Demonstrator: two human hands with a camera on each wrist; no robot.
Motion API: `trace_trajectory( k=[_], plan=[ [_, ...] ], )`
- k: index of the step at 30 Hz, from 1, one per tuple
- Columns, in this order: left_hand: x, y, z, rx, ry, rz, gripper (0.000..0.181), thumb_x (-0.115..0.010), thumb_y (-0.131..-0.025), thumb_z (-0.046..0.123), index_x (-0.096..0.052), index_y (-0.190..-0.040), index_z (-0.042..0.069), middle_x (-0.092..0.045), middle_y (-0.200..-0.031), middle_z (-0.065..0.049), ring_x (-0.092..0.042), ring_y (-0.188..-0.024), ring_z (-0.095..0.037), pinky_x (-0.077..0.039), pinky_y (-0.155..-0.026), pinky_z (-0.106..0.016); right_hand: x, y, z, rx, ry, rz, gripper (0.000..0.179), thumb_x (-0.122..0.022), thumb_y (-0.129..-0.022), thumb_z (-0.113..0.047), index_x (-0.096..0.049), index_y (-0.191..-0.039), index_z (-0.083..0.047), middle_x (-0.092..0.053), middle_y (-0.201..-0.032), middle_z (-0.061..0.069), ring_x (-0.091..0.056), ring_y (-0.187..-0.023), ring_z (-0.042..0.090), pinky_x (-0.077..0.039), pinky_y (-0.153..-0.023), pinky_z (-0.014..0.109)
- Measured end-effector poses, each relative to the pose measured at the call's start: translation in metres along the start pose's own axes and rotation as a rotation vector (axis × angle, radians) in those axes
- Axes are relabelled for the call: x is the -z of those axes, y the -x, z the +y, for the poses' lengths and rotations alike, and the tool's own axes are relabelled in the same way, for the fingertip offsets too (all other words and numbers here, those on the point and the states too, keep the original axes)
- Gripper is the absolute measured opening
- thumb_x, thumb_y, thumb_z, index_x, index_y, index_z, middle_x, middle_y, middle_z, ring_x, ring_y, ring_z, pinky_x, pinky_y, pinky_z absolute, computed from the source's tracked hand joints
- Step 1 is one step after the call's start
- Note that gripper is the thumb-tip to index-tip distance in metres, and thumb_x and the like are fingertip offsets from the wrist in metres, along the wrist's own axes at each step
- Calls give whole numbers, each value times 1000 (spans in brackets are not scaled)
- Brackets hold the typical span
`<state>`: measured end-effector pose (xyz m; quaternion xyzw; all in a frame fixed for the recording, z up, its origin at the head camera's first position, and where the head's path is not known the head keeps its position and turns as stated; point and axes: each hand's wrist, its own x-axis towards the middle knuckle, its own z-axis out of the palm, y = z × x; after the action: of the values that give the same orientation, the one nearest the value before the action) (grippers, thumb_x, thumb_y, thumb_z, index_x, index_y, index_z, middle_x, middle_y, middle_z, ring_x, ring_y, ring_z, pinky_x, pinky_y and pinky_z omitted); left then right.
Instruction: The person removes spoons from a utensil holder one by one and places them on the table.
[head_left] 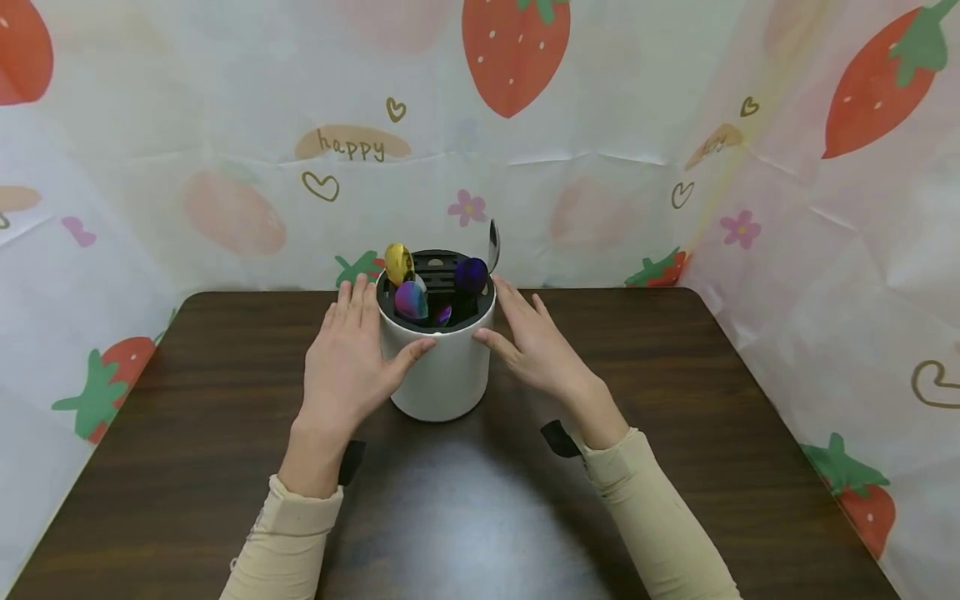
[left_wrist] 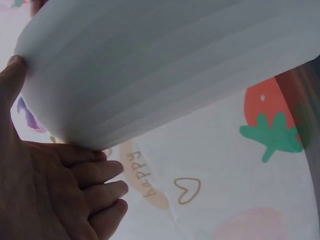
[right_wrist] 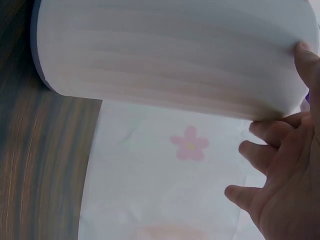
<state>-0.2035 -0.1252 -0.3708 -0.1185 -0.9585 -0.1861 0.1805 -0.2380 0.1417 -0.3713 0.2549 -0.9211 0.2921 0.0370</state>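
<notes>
A white round cutlery holder (head_left: 444,375) with a black slotted insert (head_left: 437,265) stands upright on the table. Several spoons poke up out of the insert: a gold spoon (head_left: 399,263), a purple-blue iridescent spoon (head_left: 411,300), a dark violet spoon (head_left: 471,275) and a silver one (head_left: 493,245) seen edge-on. On the holder's left side, near the top, lies my left hand (head_left: 347,362), thumb across the front and fingers straight. My right hand (head_left: 546,350) touches the opposite side with its thumb and forefinger near the rim, its fingers extended. The wrist views show fingertips at the white wall (left_wrist: 150,75).
The dark brown wooden table (head_left: 187,467) runs back to a white cloth (head_left: 615,125) printed with strawberries, which hangs behind and along both sides. The holder stands near the table's far edge. A dark strap end (head_left: 561,438) sticks out beside the right wrist.
</notes>
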Motion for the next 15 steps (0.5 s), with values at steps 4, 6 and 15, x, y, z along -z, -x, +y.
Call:
trace_trajectory(
  k=[4, 6, 15],
  plan=[
    [2, 2, 3, -7, -8, -14, 110, -55, -94, 75, -27, -160, -9, -25, -168, -24, -17, -158, -40, -20, -128, -53, 0, 3, 3, 12, -41, 5, 83, -54, -108, -44, -8, -168, -9, -15, -174, 9, -15, -160, 21, 0, -130, 51],
    [3, 1, 3, -15, -18, -21, 110, -53, -95, 76, -27, -160, -9, -24, -168, -24, -15, -158, -40, -19, -128, -53, 0, 3, 4, 16, -64, 9, 84, -55, -107, -43, -8, -168, -11, -14, -174, 9, -16, -160, 21, 0, -130, 51],
    [10, -10, -5, -82, -79, -54, 114, -51, -92, 80, -23, -163, -5, -19, -171, -20, -13, -159, -37, -15, -130, -51, 1, 5, 7, 3, -150, 10, 84, -52, -106, -54, -8, -169, -20, -12, -174, 1, -15, -160, 20, -6, -131, 47]
  ],
)
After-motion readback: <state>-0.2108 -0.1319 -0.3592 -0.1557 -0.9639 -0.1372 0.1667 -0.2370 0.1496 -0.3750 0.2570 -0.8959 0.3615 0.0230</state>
